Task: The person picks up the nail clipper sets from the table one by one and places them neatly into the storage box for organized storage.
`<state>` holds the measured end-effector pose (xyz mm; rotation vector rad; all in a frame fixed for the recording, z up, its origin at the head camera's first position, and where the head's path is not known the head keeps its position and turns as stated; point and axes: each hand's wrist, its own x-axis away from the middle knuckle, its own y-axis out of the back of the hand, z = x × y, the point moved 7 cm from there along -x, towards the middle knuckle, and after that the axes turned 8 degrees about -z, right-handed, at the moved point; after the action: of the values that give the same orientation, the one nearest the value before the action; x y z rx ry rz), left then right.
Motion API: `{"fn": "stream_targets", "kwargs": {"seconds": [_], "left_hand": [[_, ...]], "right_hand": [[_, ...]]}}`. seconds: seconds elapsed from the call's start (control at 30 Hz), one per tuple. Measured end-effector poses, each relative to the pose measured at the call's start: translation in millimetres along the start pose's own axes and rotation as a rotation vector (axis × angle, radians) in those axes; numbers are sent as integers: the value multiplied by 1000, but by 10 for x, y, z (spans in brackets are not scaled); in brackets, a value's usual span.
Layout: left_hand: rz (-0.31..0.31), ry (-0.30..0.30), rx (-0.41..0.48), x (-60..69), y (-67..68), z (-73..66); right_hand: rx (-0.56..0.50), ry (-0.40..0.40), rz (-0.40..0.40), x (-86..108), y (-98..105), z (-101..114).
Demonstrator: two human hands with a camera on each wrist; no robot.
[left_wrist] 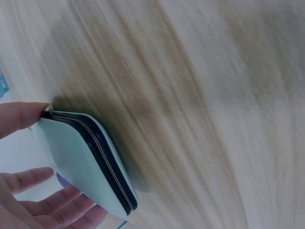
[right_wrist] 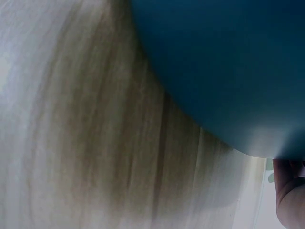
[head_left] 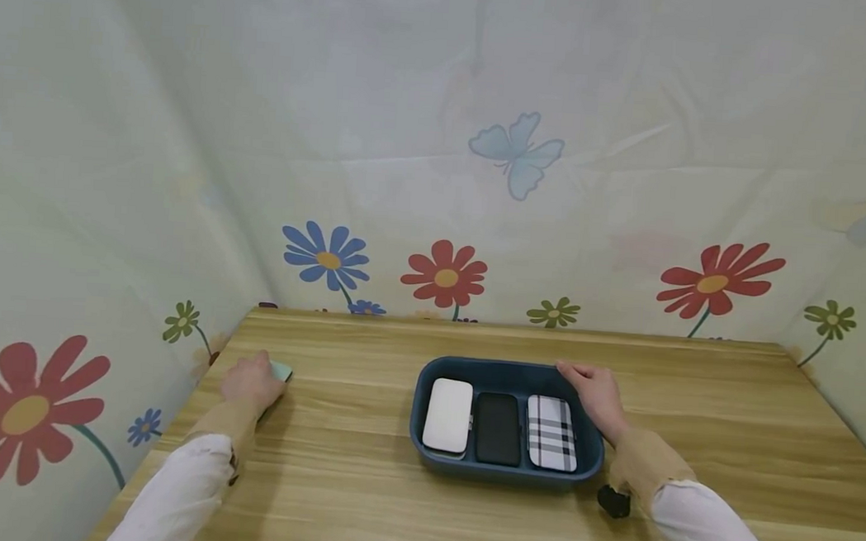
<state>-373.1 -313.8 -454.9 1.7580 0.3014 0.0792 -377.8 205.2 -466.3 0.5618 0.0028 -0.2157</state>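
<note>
My left hand (head_left: 251,382) is at the left end of the table, holding a small mint-green case (left_wrist: 78,157) with a dark edge and a thin metal seam. In the left wrist view, fingertips (left_wrist: 62,202) lie along its underside and another digit presses its upper corner. My right hand (head_left: 595,396) grips the far right rim of a dark blue bin (head_left: 491,471). Inside the bin, a white case (head_left: 449,415), a black case (head_left: 498,428) and a black-and-white plaid case (head_left: 552,432) lie side by side. Something pale shows beneath the white one.
The wooden table (head_left: 345,497) extends around the bin. A flower-printed cloth (head_left: 380,168) hangs behind the table and along its left side. A black object (head_left: 614,502) sits at my right wrist.
</note>
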Motion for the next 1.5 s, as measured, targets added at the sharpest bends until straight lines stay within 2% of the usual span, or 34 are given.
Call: {"fn": "stream_targets", "kwargs": {"seconds": [0.4,0.7,1.0,1.23,1.5], "left_hand": [[-12,8,-3,0,11,-87],[-60,-19,13,-14,62,-169],[-41,-30,20,-4,96,-319],[-35,-71,15,-23,111,-433],[-58,-71,-13,-9,138,-552]], "right_hand": [[6,-7,14,3,-4,-13],[0,-3,8,-12,4,-24],[3,2,-6,-6,8,-6],[3,11,-5,3,13,25],[8,10,0,17,10,10]]}}
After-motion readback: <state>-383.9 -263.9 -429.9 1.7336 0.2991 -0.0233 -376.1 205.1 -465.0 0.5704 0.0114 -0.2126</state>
